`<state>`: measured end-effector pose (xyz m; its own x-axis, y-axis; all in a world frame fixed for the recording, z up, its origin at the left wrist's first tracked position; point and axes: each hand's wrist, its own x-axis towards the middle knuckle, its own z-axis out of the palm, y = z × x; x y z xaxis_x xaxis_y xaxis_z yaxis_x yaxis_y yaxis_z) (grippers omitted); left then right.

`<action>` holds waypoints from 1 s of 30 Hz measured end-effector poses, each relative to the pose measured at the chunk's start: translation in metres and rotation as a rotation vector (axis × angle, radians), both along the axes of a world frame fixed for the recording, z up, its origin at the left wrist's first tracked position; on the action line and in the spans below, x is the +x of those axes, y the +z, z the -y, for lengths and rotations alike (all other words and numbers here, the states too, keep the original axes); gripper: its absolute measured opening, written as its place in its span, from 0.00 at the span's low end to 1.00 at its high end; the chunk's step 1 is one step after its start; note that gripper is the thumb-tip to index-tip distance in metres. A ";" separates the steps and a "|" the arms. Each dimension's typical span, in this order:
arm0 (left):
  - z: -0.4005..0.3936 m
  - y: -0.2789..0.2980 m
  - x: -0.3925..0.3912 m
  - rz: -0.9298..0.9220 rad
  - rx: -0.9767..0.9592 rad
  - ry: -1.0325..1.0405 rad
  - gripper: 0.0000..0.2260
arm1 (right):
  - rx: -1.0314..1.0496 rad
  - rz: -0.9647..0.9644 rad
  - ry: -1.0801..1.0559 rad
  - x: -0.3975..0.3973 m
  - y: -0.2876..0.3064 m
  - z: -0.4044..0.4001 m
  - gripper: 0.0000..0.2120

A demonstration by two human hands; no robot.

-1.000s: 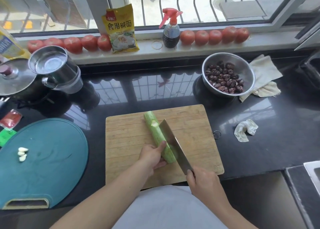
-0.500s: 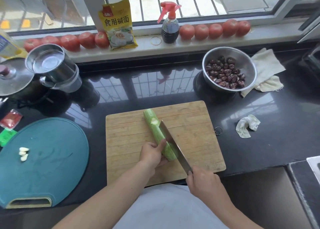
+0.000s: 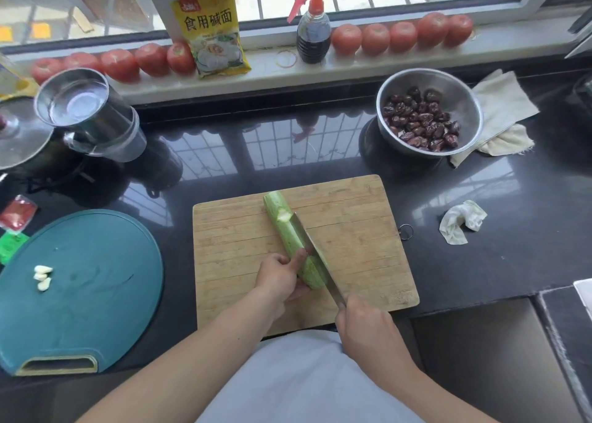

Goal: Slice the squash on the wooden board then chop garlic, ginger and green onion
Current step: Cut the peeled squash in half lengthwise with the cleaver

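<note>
A long pale-green peeled squash point(image 3: 290, 235) lies diagonally on the wooden board point(image 3: 352, 230). My left hand point(image 3: 278, 277) grips its near end, thumb on top. My right hand point(image 3: 365, 325) grips the handle of a cleaver point(image 3: 315, 256), whose blade lies lengthwise along the squash's right side, edge into it. A few peeled garlic cloves point(image 3: 42, 277) sit on the round teal board point(image 3: 96, 294) at the left. No ginger or green onion shows.
A steel bowl of red dates point(image 3: 429, 115) stands back right beside a cloth point(image 3: 499, 115). A crumpled tissue point(image 3: 461, 220) lies right of the board. A steel cup point(image 3: 86, 112) and pot lid sit back left. Tomatoes, a spray bottle point(image 3: 312, 28) and a yellow packet point(image 3: 209, 28) line the sill.
The cleaver blade has sunk a little lower along the squash. Both hands keep their grips, and the squash stays in place.
</note>
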<state>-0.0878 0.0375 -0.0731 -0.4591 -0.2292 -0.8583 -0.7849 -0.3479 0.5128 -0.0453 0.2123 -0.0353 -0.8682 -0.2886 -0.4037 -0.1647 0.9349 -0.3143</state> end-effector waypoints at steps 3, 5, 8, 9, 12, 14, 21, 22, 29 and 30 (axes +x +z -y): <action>-0.001 0.000 0.000 -0.003 0.011 0.012 0.21 | 0.057 -0.010 0.042 -0.002 0.004 0.004 0.19; -0.001 -0.001 0.001 -0.009 0.023 0.022 0.20 | 0.096 -0.030 0.057 -0.002 0.003 0.006 0.24; 0.000 -0.001 0.001 -0.008 0.027 0.025 0.19 | 0.086 -0.044 0.039 -0.004 -0.002 0.010 0.24; 0.000 -0.001 0.001 -0.008 0.027 0.020 0.19 | 0.078 -0.050 0.038 -0.005 -0.004 0.011 0.24; 0.000 -0.001 0.001 -0.006 0.017 0.016 0.19 | 0.084 -0.070 0.054 -0.009 -0.008 0.015 0.20; 0.000 -0.001 0.002 -0.006 0.014 0.018 0.18 | 0.062 -0.082 0.067 -0.012 -0.014 0.020 0.14; -0.001 0.004 0.001 -0.002 0.037 0.039 0.17 | -0.121 -0.009 0.038 -0.016 -0.013 0.016 0.09; -0.001 0.005 0.001 0.002 0.039 0.040 0.18 | -0.156 0.018 0.046 -0.012 -0.013 0.009 0.10; 0.000 0.005 -0.003 -0.022 0.059 0.034 0.18 | -0.294 0.103 -0.072 0.003 -0.016 -0.014 0.12; 0.000 0.006 -0.003 -0.033 0.058 0.030 0.17 | -0.305 0.101 -0.080 0.003 -0.014 -0.012 0.13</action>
<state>-0.0906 0.0379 -0.0672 -0.4808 -0.1935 -0.8552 -0.7567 -0.4011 0.5163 -0.0427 0.2246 -0.0497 -0.8531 -0.3417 -0.3944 -0.0482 0.8042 -0.5924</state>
